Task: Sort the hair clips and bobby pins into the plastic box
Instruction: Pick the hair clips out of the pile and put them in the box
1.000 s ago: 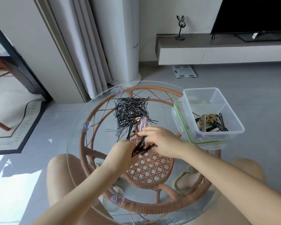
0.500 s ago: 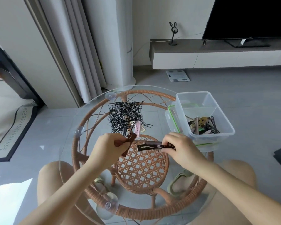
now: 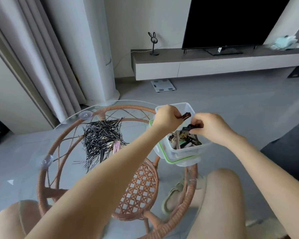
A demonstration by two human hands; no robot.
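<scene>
Both hands are held over the open plastic box (image 3: pixel 181 153), which sits at the right edge of the glass table top (image 3: pixel 62 135), apparently on its green-rimmed lid (image 3: pixel 169 160). A brown hair clip (image 3: pixel 186 116) is pinched between the closed fingers of the left hand (image 3: pixel 167 117), its free end jutting out above the box interior; black clips (image 3: pixel 194 127) are gripped in the closed fingers of the right hand (image 3: pixel 210 125), just above the clips already in the box (image 3: pixel 183 138). The hands are probably brought this low and this far inside the rim so that the clips can be let fall straight in, without bouncing off a wall. The pile of bobby pins (image 3: pixel 100 135) is left on the glass near the table's middle, well apart from the box, with a pink clip (image 3: pixel 116 146) lying at its near side — so most of the sorting is judged still to be done. Room is tight at the box: its right wall overhangs or meets the table edge, and a knock from the right wrist could push it off. Open glass is available between the pile and the box, and the left forearm crosses above it — a clear lane back to the pins.
</scene>
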